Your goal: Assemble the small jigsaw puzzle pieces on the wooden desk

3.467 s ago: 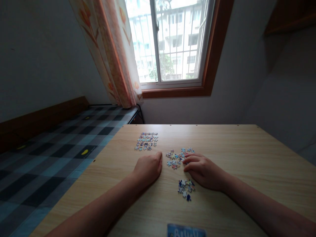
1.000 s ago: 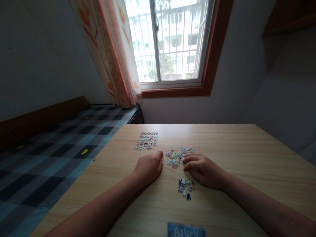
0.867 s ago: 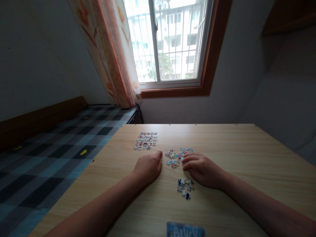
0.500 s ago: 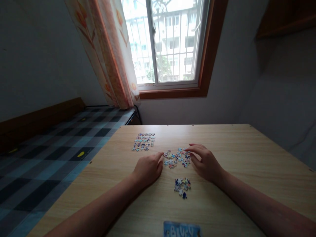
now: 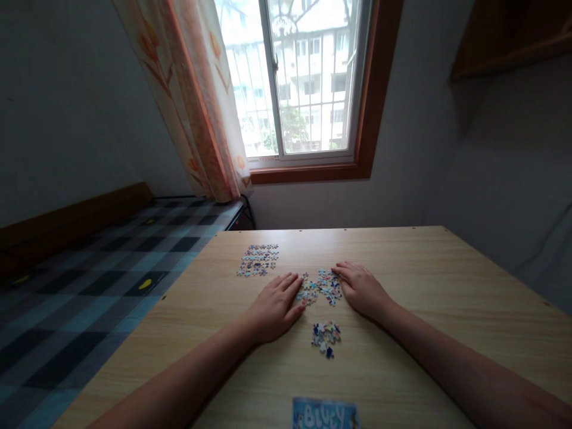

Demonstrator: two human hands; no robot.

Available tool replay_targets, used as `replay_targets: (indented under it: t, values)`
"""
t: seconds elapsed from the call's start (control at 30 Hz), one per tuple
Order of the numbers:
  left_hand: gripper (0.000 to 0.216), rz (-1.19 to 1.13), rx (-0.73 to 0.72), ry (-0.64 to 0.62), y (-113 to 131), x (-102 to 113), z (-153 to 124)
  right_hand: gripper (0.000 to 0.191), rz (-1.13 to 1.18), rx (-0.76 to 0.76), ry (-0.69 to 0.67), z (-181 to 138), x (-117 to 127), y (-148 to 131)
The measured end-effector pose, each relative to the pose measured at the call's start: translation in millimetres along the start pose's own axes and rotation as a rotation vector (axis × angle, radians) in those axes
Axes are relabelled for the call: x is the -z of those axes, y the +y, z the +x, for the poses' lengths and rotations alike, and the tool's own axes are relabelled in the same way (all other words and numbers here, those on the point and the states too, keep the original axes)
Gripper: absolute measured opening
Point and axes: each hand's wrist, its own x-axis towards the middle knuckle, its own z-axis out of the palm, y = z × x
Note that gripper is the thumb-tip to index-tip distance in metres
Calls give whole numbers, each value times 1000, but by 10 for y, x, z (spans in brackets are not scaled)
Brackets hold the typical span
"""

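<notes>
Small jigsaw puzzle pieces lie in groups on the wooden table (image 5: 420, 286). My left hand (image 5: 277, 304) rests flat, fingers stretched out, its fingertips at the left edge of a loose cluster of puzzle pieces (image 5: 308, 292). Opposite it, my right hand (image 5: 361, 289) lies low on the table with fingers extended, beside another cluster of puzzle pieces (image 5: 329, 287). Neither hand visibly holds a piece. Closer to me sits a separate small pile of puzzle pieces (image 5: 326, 338). Farther left, several pieces stand in neat rows (image 5: 258, 260).
A blue box marked "BLUEY" (image 5: 325, 414) is at the table's near edge, partly cut off. Left of the table is a bed with a checked cover (image 5: 179, 244). A curtain (image 5: 196, 101) and a barred window (image 5: 308, 89) are beyond; a wooden shelf (image 5: 513, 53) is at upper right.
My left hand has opened from a pointing curl and spread flat beside the pieces. My right hand has lowered and flattened by its cluster. The view has shifted slightly.
</notes>
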Motion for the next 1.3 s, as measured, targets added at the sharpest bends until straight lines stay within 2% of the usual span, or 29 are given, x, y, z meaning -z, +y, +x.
replay_targets:
  t: [0.1,0.33,0.53,0.67,0.93,1.1,1.3]
  values:
    - [62,-21,-18,-4,-7,8,-8,34,9,12,4,-5,37,-31]
    - [32,-108,-129,179,45,81,-28,16,88,79,58,-26,116,-41]
    - [26,-112,-180,171,84,102,-38,16,98,95,24,-58,183,-49]
    - [24,-100,-154,173,76,96,-44,24,91,91,15,-74,197,-43]
    - [24,-105,-118,179,85,96,-60,25,60,120,-23,-101,261,-14]
    - [23,-227,-15,248,-30,78,-35,31,100,170,-73,-90,318,63]
    - [17,-208,93,211,-104,52,10,32,158,183,-10,-94,295,73]
